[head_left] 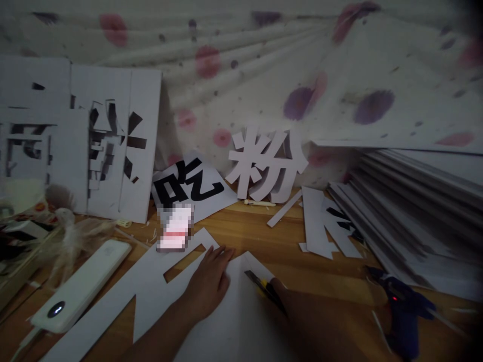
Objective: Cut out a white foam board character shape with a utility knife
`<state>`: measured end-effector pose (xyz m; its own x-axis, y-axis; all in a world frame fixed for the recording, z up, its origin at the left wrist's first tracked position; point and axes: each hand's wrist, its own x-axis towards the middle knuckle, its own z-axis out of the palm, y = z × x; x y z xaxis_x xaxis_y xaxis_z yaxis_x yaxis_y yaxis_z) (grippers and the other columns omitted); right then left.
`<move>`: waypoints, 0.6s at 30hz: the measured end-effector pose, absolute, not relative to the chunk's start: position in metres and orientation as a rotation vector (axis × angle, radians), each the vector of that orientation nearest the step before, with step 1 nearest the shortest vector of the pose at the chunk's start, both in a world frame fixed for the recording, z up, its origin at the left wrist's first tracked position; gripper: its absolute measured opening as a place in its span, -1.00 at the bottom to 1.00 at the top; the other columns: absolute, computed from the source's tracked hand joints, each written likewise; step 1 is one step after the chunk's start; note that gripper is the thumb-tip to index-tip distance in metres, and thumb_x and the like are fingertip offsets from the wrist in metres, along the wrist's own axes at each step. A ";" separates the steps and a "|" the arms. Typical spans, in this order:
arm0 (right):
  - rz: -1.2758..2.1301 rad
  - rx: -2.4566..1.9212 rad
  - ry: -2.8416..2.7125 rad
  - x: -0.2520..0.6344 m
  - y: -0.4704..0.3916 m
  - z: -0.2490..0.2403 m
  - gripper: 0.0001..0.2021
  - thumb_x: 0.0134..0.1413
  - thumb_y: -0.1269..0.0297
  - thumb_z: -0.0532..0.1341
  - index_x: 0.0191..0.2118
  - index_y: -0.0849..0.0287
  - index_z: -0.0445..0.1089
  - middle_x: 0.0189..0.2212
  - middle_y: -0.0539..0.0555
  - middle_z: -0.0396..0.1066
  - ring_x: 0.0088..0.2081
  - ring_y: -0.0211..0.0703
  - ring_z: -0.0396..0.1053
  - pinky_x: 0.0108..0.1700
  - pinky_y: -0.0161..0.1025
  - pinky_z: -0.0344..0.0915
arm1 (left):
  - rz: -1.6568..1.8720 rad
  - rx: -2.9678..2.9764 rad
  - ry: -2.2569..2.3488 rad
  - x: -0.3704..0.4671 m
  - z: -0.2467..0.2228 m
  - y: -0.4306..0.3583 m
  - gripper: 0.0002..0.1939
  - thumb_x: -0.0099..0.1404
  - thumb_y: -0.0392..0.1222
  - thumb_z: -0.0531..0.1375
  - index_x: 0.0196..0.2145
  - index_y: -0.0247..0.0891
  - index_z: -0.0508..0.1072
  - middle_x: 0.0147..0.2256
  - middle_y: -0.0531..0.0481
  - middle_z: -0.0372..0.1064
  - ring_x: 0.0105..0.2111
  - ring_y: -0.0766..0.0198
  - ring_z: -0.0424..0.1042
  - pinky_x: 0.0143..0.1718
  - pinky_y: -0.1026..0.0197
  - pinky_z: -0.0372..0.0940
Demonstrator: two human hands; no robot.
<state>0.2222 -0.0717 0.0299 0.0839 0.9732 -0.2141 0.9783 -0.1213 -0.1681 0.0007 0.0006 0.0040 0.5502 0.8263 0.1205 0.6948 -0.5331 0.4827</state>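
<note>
My left hand (209, 284) lies flat, fingers together, pressing down on a white foam board (234, 322) on the wooden floor. My right hand (302, 314) grips a utility knife (264, 290) with a yellow and black body, its blade tip resting on the board near the far edge. The board has angular cut-out shapes on its left side (151, 281).
A white power bank (81, 286) lies at the left. A blue glue gun (402, 306) sits at the right beside a stack of white boards (407, 201). A cut-out white character (264, 163), stencilled boards (105, 146) and a printed sheet (188, 186) lean against spotted cloth behind.
</note>
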 end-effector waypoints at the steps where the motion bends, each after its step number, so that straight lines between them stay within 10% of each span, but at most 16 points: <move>1: -0.440 2.283 2.074 0.222 -0.072 0.031 -0.72 0.15 0.18 0.09 -0.05 0.14 0.29 -0.05 0.11 0.29 -0.14 -0.14 0.31 -0.14 -0.08 0.30 | 0.472 2.406 1.246 0.000 0.004 0.001 -0.44 0.19 -0.40 -0.06 0.17 -0.28 0.05 0.16 -0.11 0.10 0.21 0.17 -0.05 0.23 -0.12 -0.15; 18: -0.493 2.066 2.069 0.193 -0.077 0.048 -0.68 0.17 0.10 0.03 -0.07 0.20 0.29 -0.28 0.07 0.39 -0.35 -0.22 0.36 -0.30 -0.17 0.31 | 0.479 2.417 1.233 -0.001 -0.001 0.004 -0.48 0.29 -0.12 0.04 0.17 -0.21 0.03 0.17 -0.11 0.09 0.21 0.10 -0.06 0.21 -0.13 -0.12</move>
